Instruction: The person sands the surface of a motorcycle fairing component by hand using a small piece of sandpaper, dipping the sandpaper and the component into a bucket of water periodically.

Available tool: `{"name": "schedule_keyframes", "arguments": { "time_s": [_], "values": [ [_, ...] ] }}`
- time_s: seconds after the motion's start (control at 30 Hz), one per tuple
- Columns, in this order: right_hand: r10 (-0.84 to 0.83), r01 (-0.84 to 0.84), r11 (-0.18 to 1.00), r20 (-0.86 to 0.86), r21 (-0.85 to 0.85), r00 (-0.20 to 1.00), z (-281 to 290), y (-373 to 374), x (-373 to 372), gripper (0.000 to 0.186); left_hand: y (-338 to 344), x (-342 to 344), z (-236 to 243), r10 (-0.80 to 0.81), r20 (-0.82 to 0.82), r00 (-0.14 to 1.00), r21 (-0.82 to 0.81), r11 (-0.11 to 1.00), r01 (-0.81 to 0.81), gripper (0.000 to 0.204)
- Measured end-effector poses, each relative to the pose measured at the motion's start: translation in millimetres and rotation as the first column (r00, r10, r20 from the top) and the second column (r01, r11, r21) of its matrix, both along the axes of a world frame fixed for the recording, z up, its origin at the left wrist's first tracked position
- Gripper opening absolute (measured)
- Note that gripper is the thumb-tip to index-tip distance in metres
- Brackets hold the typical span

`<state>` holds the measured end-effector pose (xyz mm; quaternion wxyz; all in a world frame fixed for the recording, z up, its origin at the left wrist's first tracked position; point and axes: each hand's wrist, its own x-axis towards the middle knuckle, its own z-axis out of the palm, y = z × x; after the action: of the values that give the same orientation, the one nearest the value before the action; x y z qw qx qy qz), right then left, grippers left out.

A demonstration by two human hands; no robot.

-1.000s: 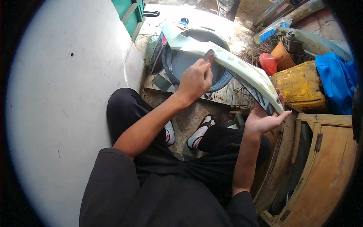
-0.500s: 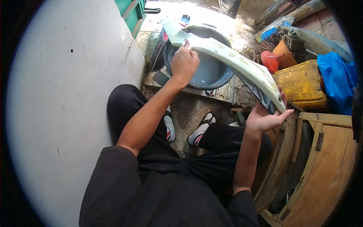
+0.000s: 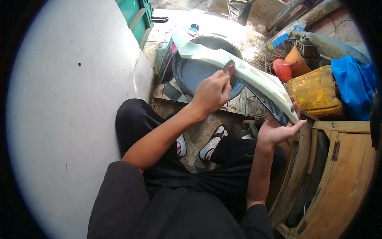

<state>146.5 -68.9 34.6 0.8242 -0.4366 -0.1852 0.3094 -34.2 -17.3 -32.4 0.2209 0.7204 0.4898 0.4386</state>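
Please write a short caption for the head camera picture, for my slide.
Seated person's left hand presses a small grey pad on a pale curved panel whose end the right hand supports.

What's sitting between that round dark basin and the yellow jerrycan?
In the head view, between the basin and the yellow jerrycan runs the pale curved panel the hands hold, with a red funnel behind it.

The left hand (gripping grey sandpaper) slid back down the panel.

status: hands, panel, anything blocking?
Left hand presses a small grey sanding piece on the pale curved panel. Right hand props the panel's near end from below. Dark basin beneath; nothing blocking.
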Motion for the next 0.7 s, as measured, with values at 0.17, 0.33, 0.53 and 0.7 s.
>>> {"name": "schedule_keyframes", "arguments": {
  "time_s": [0.17,0.33,0.53,0.7],
  "values": [
    [0.015,-0.015,1.0,0.038,0.009,0.999,3.0,-0.4,-8.0,0.062,36.2,-30.0,-17.2,0.332,-0.087,0.939,-0.049,0.94,-0.337,0.023],
    [-0.001,0.0,1.0,0.011,0.026,1.0,0.8,1.1,-3.4,0.062,9.2,-5.2,4.8,0.007,0.003,1.0,-0.074,0.997,-0.007,0.028],
    [0.015,-0.018,0.998,0.046,0.059,0.999,3.3,-0.2,-12.3,0.063,33.4,-24.1,-18.7,0.272,-0.106,0.956,-0.105,0.953,-0.283,0.027],
    [0.011,-0.011,1.0,0.029,0.026,1.0,4.7,-2.8,-9.6,0.062,2.6,-9.2,5.7,0.045,-0.126,0.991,-0.077,0.995,-0.055,0.047]
  ]
}}
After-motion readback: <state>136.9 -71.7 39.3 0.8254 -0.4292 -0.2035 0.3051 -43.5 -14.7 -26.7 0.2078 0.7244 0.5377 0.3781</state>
